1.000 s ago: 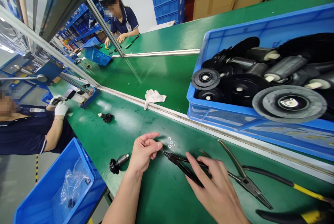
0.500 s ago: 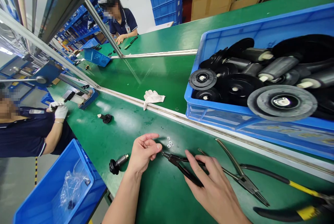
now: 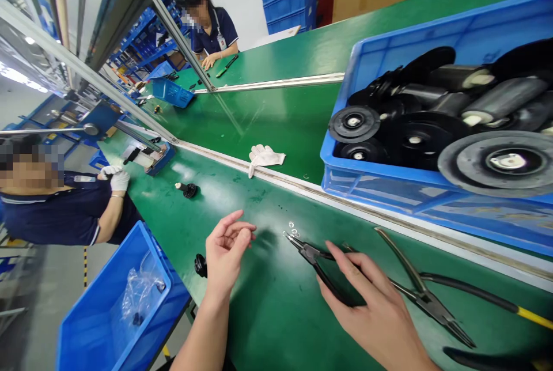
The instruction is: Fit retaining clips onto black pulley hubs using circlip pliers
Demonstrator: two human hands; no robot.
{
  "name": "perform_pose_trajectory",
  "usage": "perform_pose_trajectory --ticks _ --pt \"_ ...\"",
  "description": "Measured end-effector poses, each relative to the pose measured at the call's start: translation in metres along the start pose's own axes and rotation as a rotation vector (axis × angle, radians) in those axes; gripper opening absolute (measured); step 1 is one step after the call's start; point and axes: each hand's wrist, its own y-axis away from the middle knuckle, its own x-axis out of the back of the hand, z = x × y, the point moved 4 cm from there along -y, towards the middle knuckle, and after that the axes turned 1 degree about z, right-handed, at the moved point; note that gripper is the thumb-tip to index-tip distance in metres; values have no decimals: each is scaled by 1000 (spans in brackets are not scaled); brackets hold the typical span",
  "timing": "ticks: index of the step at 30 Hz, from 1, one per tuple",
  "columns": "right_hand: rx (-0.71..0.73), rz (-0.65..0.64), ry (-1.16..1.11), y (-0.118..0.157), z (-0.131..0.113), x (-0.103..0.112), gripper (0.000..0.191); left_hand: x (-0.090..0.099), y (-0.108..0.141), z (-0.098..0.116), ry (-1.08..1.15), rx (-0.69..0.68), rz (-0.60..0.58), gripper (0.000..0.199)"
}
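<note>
The right hand (image 3: 375, 296) grips pliers (image 3: 310, 252) pointing toward ten o'clock; the left hand (image 3: 228, 250), loosely spread, hovers at their nine o'clock.

Bare left hand (image 3: 228, 250), bare right hand (image 3: 374, 296), slim fingers (image 3: 347, 262), uncovered wrists (image 3: 219, 289), left forearm (image 3: 206, 328) bare to lower frame edge.

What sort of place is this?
Probably a factory assembly area: pliers in hand at a green workbench, a blue crate heaped with black parts, and two people in matching navy shirts.
</note>
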Motion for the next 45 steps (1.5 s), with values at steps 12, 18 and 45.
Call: perform_pose_trajectory --ticks 12,18,45 --pt "11 46 40 -6 0 -3 50 170 58 -89 -601 -78 172 135" --pt "20 41 25 -7 0 -3 53 153 54 -92 -452 -164 302 119" --pt "79 -95 -9 2 -9 -7 57 -13 2 -54 -355 -810 -98 105"
